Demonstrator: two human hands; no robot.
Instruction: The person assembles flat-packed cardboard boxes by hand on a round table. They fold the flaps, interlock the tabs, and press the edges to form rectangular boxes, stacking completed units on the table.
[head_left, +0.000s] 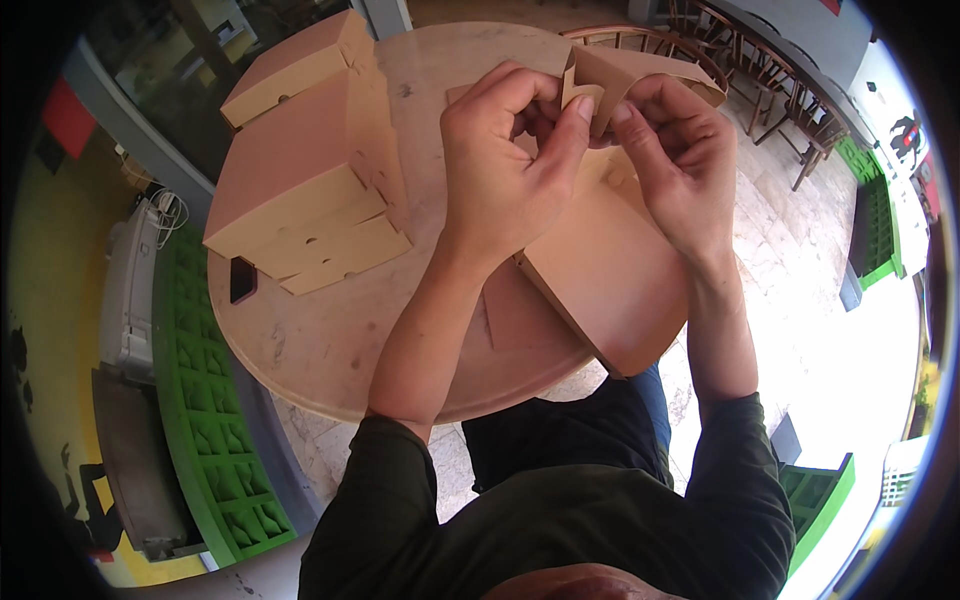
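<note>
A partly folded brown cardboard box [612,255] is held up over the right part of the round table [300,345], its wide panel slanting down toward me. My left hand [515,150] pinches a small flap at the box's far end between thumb and fingers. Close beside it, my right hand [680,150] grips the same end, thumb on the near face and fingers curled behind the raised wall. Both thumbs nearly meet at the corner. Some fingertips are hidden behind the cardboard. Under the box lies a flat brown cardboard sheet [515,310].
Folded cardboard boxes [290,170] stand stacked on the table's left side. A dark phone-like object [243,281] lies by the table's left edge. Wooden chairs [785,110] stand at the back right. Green racks [215,430] line the left, beside a white appliance [130,300].
</note>
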